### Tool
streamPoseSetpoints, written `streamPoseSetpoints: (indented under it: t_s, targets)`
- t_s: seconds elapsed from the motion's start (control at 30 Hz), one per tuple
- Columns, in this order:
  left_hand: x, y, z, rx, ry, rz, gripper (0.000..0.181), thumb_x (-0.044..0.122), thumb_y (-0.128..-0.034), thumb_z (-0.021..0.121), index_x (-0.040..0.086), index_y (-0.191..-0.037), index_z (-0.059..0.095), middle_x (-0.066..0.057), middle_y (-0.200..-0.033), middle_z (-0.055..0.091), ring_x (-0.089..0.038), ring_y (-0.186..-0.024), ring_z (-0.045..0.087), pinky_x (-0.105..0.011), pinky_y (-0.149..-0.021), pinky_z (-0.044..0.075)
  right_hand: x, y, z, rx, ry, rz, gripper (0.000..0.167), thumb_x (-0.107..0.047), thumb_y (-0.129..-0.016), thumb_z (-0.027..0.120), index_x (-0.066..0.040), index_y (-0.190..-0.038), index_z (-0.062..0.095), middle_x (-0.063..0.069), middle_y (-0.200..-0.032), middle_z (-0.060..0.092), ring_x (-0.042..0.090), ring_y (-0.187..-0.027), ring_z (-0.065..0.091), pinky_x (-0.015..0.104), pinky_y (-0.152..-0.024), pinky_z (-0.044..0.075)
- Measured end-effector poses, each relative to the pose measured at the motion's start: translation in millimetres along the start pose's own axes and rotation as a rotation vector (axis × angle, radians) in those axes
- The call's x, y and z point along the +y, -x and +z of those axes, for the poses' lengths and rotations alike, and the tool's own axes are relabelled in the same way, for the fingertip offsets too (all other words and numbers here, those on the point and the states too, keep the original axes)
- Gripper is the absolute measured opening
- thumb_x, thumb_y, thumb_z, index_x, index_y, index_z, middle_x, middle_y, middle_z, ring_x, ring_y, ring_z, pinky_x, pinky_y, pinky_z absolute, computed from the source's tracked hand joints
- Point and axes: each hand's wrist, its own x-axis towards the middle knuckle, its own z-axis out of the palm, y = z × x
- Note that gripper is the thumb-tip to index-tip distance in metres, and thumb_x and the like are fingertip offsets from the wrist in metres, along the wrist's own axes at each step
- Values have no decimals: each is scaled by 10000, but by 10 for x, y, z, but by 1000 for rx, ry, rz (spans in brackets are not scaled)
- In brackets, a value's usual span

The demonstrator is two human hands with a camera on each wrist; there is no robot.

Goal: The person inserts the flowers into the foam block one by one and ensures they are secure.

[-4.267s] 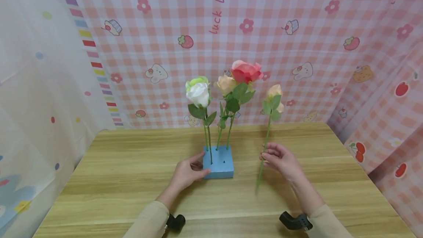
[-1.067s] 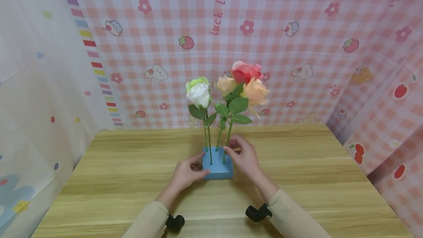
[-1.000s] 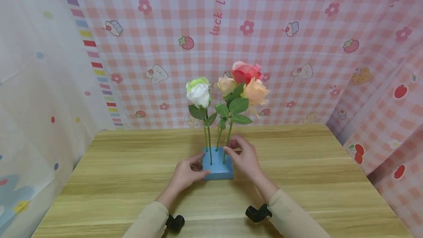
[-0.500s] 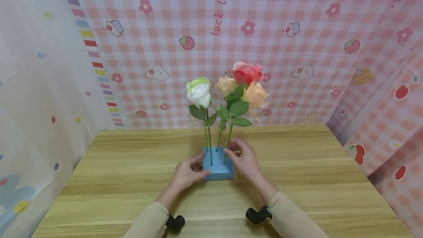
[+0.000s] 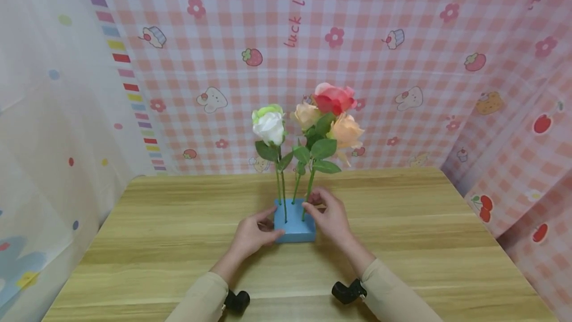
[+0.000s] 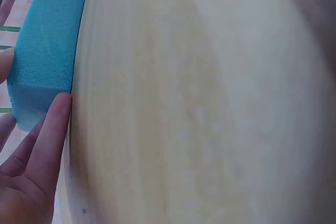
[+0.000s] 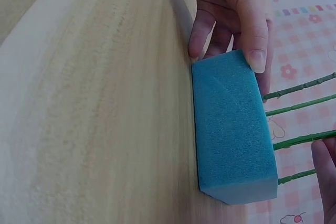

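Observation:
A blue foam block (image 5: pixel 294 236) lies on the table, with several artificial roses standing in its top. My left hand (image 5: pixel 252 235) holds the block by its left side, thumb at the front corner; the right wrist view shows this thumb (image 7: pixel 256 56) over the block's edge. My right hand (image 5: pixel 331 215) pinches the lower stem of a peach rose (image 5: pixel 346 130), whose end sits in the block's front right. Behind it rise a red rose (image 5: pixel 334 98) and another peach rose (image 5: pixel 306 116). To the left stands a white rose (image 5: pixel 269 127) with a green-petalled bloom (image 5: pixel 268 108) behind it.
The wooden table (image 5: pixel 178 242) runs back to a pink checked cloth (image 5: pixel 232 83). White cloth (image 5: pixel 53 113) hangs at the left and more pink cloth (image 5: pixel 527 163) at the right. Black wrist mounts (image 5: pixel 348 291) sit beneath both forearms.
Since the first frame, my right hand has moved left with the peach rose, whose stem now stands in the block's front right hole. In the last second it sank slightly; my left hand stayed put.

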Motion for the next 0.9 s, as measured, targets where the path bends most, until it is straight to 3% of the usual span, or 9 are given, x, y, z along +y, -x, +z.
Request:
streamPoseSetpoints:
  t_s: [0.43, 0.9]
  targets:
    - [-10, -9, -9, 0, -11, 14, 677, 218, -794, 852, 76, -1396, 576, -101, -961, 700, -194, -801, 678, -287, -587, 589, 49, -2, 29, -3, 3, -26, 143, -25, -877, 746, -82, -909, 619, 36, -862, 640, 214, -818, 657, 289, -670, 600]
    - [1, -5, -15, -32, -36, 72, 685, 198, -811, 830, 19, -1406, 542, -125, -956, 690, -191, -760, 676, -284, -560, 588, 42, 25, 15, -37, -6, 25, 164, -4, -845, 771, -49, -942, 647, 55, -887, 657, 233, -850, 655, 302, -712, 601]
